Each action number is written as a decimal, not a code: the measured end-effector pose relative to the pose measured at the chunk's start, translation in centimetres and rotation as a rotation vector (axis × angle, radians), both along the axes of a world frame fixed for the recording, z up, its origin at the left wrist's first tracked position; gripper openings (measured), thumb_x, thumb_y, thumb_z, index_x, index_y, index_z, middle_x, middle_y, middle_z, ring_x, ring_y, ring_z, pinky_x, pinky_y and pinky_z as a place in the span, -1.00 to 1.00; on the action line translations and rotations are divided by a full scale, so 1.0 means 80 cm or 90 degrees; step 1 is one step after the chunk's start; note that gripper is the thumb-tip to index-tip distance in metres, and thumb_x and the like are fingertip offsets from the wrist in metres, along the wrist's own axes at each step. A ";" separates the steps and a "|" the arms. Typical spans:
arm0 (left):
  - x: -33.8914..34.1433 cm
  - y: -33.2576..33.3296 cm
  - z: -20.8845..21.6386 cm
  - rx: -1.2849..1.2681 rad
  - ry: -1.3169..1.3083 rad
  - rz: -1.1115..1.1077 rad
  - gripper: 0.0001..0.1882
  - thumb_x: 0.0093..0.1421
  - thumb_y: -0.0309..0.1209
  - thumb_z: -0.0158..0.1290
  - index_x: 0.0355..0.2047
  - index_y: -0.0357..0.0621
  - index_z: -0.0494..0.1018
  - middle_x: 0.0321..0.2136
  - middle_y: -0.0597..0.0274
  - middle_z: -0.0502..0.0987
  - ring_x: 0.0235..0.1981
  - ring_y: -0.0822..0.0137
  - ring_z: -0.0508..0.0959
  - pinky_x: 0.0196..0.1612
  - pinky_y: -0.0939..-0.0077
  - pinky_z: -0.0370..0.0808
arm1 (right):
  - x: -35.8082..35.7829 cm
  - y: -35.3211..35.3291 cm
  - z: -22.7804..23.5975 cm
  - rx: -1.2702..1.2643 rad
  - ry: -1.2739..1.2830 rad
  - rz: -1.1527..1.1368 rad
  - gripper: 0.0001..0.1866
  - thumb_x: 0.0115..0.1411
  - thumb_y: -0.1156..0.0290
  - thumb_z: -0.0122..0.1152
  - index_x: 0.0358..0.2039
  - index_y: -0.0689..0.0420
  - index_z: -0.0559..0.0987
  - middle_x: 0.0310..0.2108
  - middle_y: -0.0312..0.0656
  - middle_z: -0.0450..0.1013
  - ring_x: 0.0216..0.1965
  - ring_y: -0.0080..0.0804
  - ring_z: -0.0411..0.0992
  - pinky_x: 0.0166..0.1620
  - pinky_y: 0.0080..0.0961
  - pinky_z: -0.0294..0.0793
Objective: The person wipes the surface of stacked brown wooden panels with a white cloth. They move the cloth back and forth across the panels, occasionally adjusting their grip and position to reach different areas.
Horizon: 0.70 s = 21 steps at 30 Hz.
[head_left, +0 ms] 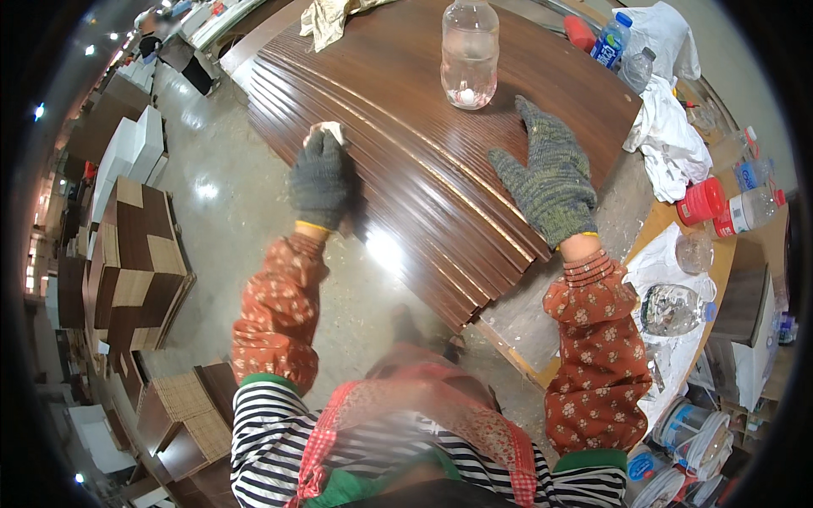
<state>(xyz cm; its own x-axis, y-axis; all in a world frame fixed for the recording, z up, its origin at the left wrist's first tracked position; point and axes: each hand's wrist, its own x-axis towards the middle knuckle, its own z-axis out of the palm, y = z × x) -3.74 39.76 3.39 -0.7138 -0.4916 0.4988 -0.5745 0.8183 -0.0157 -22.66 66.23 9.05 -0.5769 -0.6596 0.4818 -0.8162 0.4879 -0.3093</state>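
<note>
Brown wood-grain panels with long ridged edges lie stacked in front of me. My left hand, in a dark grey knit glove, is closed on a small whitish cloth at the left edge of the stack. My right hand, in a matching glove, lies flat on the top panel with thumb and fingers apart, holding nothing. Beyond that hand, a clear plastic bottle stands upright on the panel, with a small white object at its bottom.
A cream cloth lies at the stack's far edge. To the right are white rags, a red tub, several plastic bottles and tied buckets. Stacked boards line the floor at left; a person stands far off.
</note>
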 end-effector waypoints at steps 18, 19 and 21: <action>0.022 0.036 -0.018 0.018 -0.017 -0.017 -0.41 0.10 -0.39 0.15 0.18 -0.11 0.37 0.08 -0.13 0.48 -0.05 -0.13 0.56 -0.03 0.11 0.54 | 0.001 -0.001 0.002 0.032 -0.028 -0.012 -0.14 0.15 -0.03 0.32 0.39 0.00 0.22 0.24 0.02 0.33 0.27 -0.01 0.27 0.31 -0.09 0.23; 0.026 0.064 -0.018 -0.003 0.024 -0.093 -0.41 0.09 -0.40 0.15 0.18 -0.11 0.37 0.05 -0.16 0.49 -0.10 -0.13 0.56 -0.07 0.09 0.55 | 0.001 -0.002 0.004 0.028 -0.026 -0.014 -0.13 0.15 -0.04 0.31 0.39 -0.01 0.22 0.24 0.01 0.33 0.27 -0.01 0.27 0.31 -0.09 0.23; 0.035 0.148 -0.027 0.079 -0.029 -0.064 -0.41 0.08 -0.41 0.14 0.18 -0.11 0.37 0.01 -0.20 0.49 -0.16 -0.12 0.57 -0.14 0.07 0.55 | 0.002 -0.003 0.008 0.027 -0.039 -0.007 -0.13 0.15 -0.04 0.31 0.40 -0.01 0.21 0.24 0.01 0.33 0.27 -0.01 0.28 0.31 -0.08 0.23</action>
